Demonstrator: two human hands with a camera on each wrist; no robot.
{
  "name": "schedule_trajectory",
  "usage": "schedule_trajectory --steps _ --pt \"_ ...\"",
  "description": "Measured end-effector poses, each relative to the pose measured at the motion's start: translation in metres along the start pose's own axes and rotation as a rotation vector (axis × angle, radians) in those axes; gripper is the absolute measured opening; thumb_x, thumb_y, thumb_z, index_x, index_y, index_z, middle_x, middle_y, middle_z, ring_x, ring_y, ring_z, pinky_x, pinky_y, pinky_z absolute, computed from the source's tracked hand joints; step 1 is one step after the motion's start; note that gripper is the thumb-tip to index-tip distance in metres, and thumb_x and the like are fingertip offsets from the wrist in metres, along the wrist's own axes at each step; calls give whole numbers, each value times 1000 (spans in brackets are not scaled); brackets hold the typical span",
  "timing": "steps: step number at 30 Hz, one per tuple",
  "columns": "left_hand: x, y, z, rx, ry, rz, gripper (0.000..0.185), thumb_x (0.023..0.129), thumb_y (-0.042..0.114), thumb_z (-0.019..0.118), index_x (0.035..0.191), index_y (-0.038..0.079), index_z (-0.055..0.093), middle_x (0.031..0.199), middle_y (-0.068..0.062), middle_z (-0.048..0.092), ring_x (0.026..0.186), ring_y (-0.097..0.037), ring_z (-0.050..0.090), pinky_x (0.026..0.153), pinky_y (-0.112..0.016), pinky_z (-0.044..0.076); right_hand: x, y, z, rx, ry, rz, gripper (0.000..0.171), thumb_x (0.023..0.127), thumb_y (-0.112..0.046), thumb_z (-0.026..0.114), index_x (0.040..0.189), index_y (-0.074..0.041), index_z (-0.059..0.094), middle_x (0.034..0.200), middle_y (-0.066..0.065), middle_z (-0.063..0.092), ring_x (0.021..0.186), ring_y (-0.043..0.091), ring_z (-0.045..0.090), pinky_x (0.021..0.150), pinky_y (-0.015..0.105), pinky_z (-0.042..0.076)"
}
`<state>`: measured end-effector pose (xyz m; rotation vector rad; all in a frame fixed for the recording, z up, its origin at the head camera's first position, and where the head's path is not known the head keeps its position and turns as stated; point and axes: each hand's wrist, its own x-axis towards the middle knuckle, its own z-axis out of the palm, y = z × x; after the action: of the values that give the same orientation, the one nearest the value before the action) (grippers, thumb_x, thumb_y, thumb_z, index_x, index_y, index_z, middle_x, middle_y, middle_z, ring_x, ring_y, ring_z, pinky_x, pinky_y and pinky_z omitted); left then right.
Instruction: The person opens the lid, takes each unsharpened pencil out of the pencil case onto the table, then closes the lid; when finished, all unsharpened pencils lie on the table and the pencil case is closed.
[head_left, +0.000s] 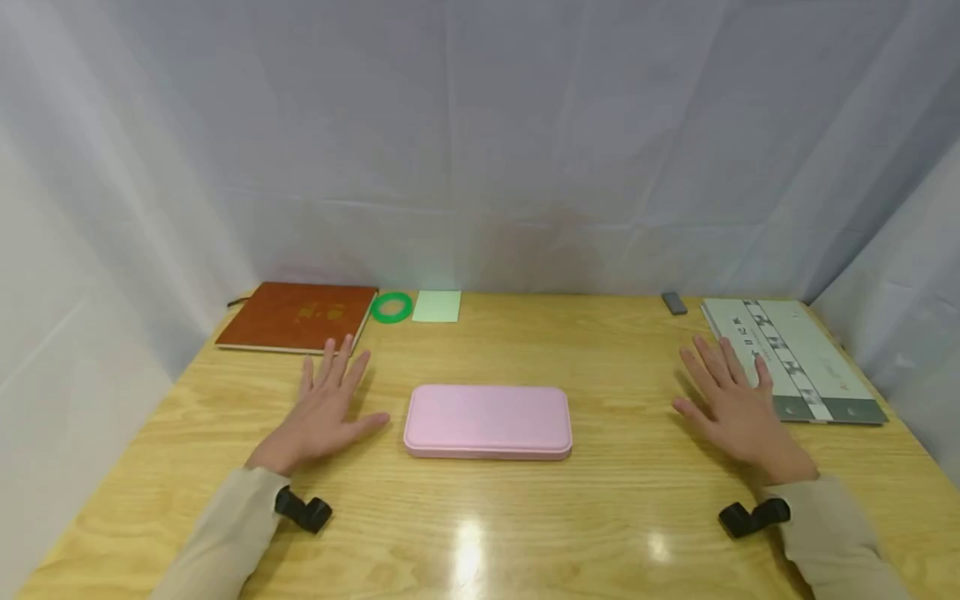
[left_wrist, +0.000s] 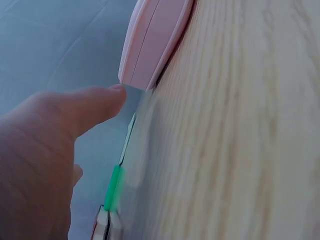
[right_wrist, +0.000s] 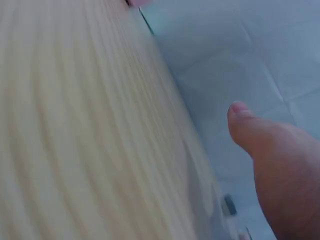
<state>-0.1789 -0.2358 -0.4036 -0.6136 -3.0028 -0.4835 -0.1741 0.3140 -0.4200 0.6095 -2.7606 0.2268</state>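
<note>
A closed pink case (head_left: 487, 422) lies flat on the wooden table between my two hands. My left hand (head_left: 322, 417) is to its left, fingers spread and straight, holding nothing; its thumb points toward the case without reaching it. Just beyond those fingertips lies a brown notebook (head_left: 300, 317). On the other side my right hand (head_left: 731, 412) has its fingers spread, also holding nothing, beside a grey-white booklet (head_left: 795, 358) that its fingers partly cover in the head view. In the left wrist view the end of the pink case (left_wrist: 155, 45) shows past the thumb.
Along the back edge are a green tape ring (head_left: 392, 307), a pale green sticky-note pad (head_left: 437, 306) and a small dark grey block (head_left: 674, 303). A pale curtain (head_left: 525, 150) hangs behind the table (head_left: 600, 533).
</note>
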Motion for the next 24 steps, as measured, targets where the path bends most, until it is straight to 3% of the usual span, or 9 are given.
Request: schedule_trajectory --steps 6,9,12,17,24 --pt "6 10 8 -112 -29 87 91 89 51 59 152 0 18 160 -23 3 145 -44 -1 111 -64 6 13 -39 17 44 54 -154 71 96 -52 46 154 -17 25 161 5 18 147 30 14 104 66 13" --pt "7 18 13 -172 -30 157 94 85 50 65 152 0 21 159 -21 11 145 -44 6 112 -64 10 20 -65 27 120 23 -227 71 94 -45 54 152 -12 29 160 8 22 143 35 23 103 62 18" --pt "9 26 19 -206 -34 223 101 78 53 71 151 1 24 159 -19 17 145 -41 13 112 -62 15 24 -87 33 187 -22 -284 73 92 -41 58 152 -12 28 159 9 22 142 35 25 103 59 22" --pt "8 37 26 -279 -21 252 107 69 57 78 150 6 29 155 -12 30 143 -32 25 112 -56 23 30 -112 33 215 -53 -331 75 91 -45 59 153 -18 27 159 4 23 143 30 26 106 54 23" --pt "7 40 34 -290 95 279 96 68 43 84 142 5 39 137 -10 47 125 -25 40 104 -46 36 35 -124 34 216 -66 -344 72 92 -46 58 152 -18 30 157 3 29 141 28 29 107 51 26"
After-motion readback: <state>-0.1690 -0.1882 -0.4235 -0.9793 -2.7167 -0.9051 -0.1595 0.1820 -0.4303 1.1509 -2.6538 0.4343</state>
